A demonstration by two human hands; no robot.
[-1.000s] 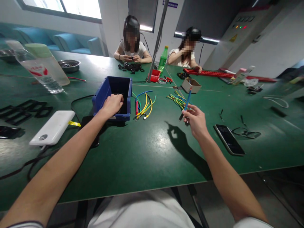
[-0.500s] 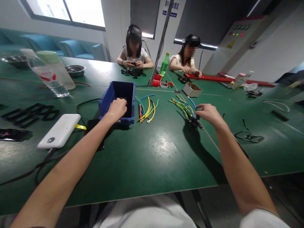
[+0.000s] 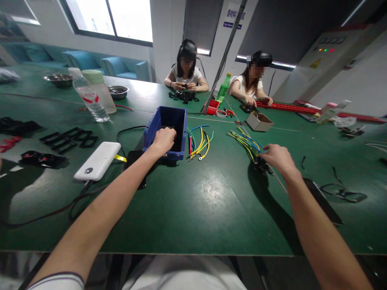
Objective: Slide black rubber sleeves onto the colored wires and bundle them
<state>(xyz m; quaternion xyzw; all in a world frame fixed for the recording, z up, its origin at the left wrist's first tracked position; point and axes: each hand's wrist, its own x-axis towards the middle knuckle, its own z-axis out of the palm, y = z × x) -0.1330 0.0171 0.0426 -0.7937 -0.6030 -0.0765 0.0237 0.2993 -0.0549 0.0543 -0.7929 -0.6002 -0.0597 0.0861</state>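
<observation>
My left hand reaches into a blue plastic bin. Its fingers are curled down among dark contents, and whatever they grip is hidden. Just right of the bin lies a small group of yellow, green and blue wires with ring terminals, beside a red pen-like stick. On the right, a bundle of yellow-green and blue wires with black ends rests on the green table. My right hand is at the bundle's near end, fingertips pinched on a blue wire there.
A white power bank with a cable and black frames lie left. Bottles stand behind them. A small cardboard box, eyeglasses and a phone are on the right. Two people sit across the table.
The view has swung left, so things appear further right. My right hand has lowered the blue wire's end down against the bundle. My left hand stays in the bin.
</observation>
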